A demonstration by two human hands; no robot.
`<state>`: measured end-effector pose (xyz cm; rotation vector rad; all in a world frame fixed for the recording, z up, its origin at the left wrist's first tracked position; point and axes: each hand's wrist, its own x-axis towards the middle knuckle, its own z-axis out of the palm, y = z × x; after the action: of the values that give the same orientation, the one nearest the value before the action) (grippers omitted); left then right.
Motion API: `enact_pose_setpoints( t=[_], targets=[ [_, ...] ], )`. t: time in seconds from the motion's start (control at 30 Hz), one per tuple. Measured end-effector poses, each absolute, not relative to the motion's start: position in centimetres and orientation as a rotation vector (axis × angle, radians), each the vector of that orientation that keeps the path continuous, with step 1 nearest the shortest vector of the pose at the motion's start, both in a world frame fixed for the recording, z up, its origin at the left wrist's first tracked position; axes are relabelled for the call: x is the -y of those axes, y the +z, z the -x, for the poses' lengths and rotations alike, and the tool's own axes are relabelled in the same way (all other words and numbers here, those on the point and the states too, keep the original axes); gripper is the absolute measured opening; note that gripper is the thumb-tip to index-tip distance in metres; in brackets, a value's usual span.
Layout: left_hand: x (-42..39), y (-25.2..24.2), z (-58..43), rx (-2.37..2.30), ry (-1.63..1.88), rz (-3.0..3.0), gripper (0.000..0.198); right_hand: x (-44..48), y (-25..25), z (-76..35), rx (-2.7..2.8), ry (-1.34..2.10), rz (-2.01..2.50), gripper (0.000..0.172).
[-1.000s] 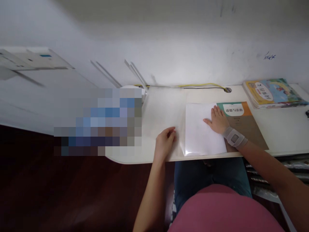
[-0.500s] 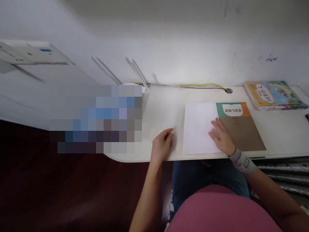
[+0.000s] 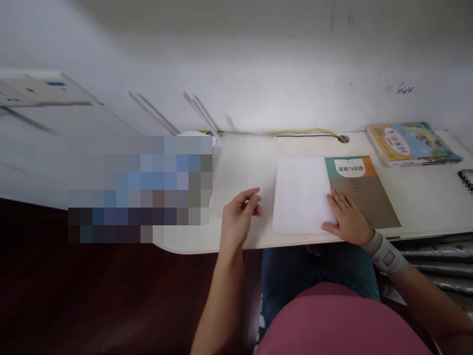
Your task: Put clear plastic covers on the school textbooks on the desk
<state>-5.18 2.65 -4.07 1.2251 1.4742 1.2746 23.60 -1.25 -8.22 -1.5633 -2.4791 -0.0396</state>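
A white sheet (image 3: pixel 301 195) lies on the white desk, beside and against a brown book (image 3: pixel 365 202) with a green and orange top band. My right hand (image 3: pixel 349 219), with a grey band on the wrist, rests flat with fingers spread over the line where sheet and book meet. Left of the sheet, my left hand (image 3: pixel 242 212) is just above the desk, touching neither sheet nor book. Its fingers are curled loosely, thumb near the fingertips, and whether anything small is between them cannot be made out.
A stack of colourful books (image 3: pixel 410 143) sits at the back right of the desk (image 3: pixel 424 197). A yellow cable (image 3: pixel 295 131) runs along the wall to a round hole. A blurred-out area covers the desk's left end. A dark object (image 3: pixel 466 181) is at the right edge.
My right hand has moved slightly right and down, and its fingers now lie flatter at the book's edge. My left hand has shifted a little left and turned. The whole view has shifted slightly.
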Motion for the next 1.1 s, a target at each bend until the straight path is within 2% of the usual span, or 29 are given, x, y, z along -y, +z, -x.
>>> enact_pose_setpoints(
  t=[0.07, 0.13, 0.2, 0.3, 0.37, 0.43, 0.6, 0.73, 0.97, 1.03, 1.1],
  targets=[
    [-3.0, -1.8, 4.0, -1.294, 1.408, -1.178, 0.030, 1.6, -8.3, -23.4, 2.476, 0.024, 1.510, 0.101],
    [-3.2, 0.6, 2.1, -1.104, 1.493, -1.198, 0.026, 2.0, -8.5, -23.0, 2.451, 0.086, 1.444, 0.109],
    [-3.1, 2.7, -0.1, -0.911, 1.502, -1.265, 0.028, 2.4, -8.6, -22.6, 2.398, 0.164, 1.367, 0.099],
    [-3.0, 4.1, -3.8, -0.696, 1.401, -1.370, 0.041, 2.9, -8.5, -23.0, 2.249, 0.348, 1.252, 0.069],
    [-3.3, 3.7, -5.9, -0.670, 1.344, -1.468, 0.049, 3.2, -8.4, -24.1, 2.130, 0.510, 1.216, 0.052],
    [-4.0, 2.4, -7.6, -0.759, 1.294, -1.653, 0.057, 3.6, -8.2, -25.5, 1.985, 0.648, 1.232, 0.044],
    [-7.8, -2.2, -11.0, -1.122, 0.835, -2.221, 0.076, 4.7, -8.4, -28.0, 1.397, 0.847, 1.313, 0.051],
    [-11.1, -4.1, -14.0, -1.279, 0.410, -2.380, 0.078, 4.7, -8.1, -28.1, 0.988, 1.049, 1.195, 0.040],
    [-14.7, -5.3, -18.3, -1.295, 0.272, -2.583, 0.079, 5.0, -8.4, -29.9, 0.767, 0.899, 1.242, 0.020],
    [-15.7, -5.5, -18.5, -1.309, 0.297, -2.601, 0.079, 5.3, -8.4, -30.4, 0.775, 0.870, 1.246, 0.023],
    [-16.8, -5.6, -18.3, -1.397, 0.356, -2.523, 0.080, 5.5, -8.0, -30.9, 0.814, 0.877, 1.248, 0.040]
  ],
)
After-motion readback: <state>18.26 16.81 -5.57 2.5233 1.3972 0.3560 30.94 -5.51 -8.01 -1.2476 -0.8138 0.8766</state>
